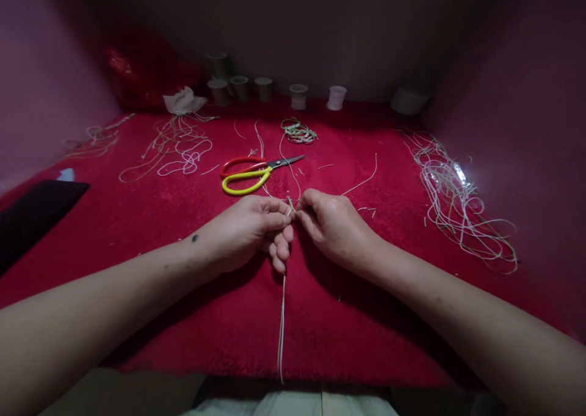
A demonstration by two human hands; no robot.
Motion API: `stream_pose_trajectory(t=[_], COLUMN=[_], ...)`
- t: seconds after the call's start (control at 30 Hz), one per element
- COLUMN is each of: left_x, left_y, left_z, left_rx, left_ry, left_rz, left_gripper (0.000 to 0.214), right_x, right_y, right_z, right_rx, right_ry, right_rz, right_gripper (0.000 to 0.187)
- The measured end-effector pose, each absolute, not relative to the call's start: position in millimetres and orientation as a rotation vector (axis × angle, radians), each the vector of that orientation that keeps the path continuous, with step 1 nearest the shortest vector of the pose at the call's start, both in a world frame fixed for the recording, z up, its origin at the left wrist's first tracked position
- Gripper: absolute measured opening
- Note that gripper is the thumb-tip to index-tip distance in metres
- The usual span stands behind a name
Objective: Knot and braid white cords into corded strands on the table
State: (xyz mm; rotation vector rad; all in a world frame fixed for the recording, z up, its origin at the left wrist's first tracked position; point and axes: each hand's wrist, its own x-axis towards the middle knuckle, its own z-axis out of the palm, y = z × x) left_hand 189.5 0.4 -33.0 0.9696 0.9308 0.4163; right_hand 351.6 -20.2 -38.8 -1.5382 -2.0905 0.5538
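My left hand [256, 229] and my right hand [332, 223] meet over the red cloth [137, 233], fingertips pinched together on a thin pale cord [282, 318]. The cord's short greenish end sticks up between the fingertips, and its long part hangs down from my left hand toward me, over the cloth's near edge. Both hands are closed around the cord. Just beyond my hands lie scissors [249, 173] with red and yellow handles, blades pointing right.
Loose cord tangles lie at the right [458, 202], at the back left [178, 150] and at the far left [98, 138]. A small coiled bundle [298, 131] sits behind the scissors. Several thread spools [298, 96] line the back edge. A dark flat object [32, 211] lies at left.
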Motion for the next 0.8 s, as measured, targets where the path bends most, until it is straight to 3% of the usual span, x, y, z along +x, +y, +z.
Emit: stream_pose_trajectory(t=[0.13, 0.27, 0.33, 0.67, 0.8], left_x=[189.9, 193.1, 194.4, 193.9, 195.0], left_y=[0.0, -0.8, -1.1, -1.6, -1.5], left_z=[-32.4, -29.4, -28.4, -31.7, -32.0], left_rx=[0.967, 0.967, 0.959, 0.982, 0.99], left_ry=[0.948, 0.99, 1.001, 0.968, 0.953], left_rz=[0.398, 0.409, 0.424, 0.472, 0.471], left_gripper=[0.013, 0.007, 0.004, 0.006, 0.009], right_x=[350.3, 349.5, 349.8, 351.6, 349.1], right_y=[-19.1, -13.8, -10.1, -2.4, -5.0], right_z=[-37.2, -32.8, -31.1, -31.0, -34.4], right_rx=[-1.511, -1.513, -1.524, -1.683, -1.703], right_ry=[-1.995, -1.722, -1.628, -1.998, -2.035], right_rz=[0.649, 1.198, 1.32, 0.601, 0.517], right_gripper=[0.008, 0.01, 0.011, 0.009, 0.009])
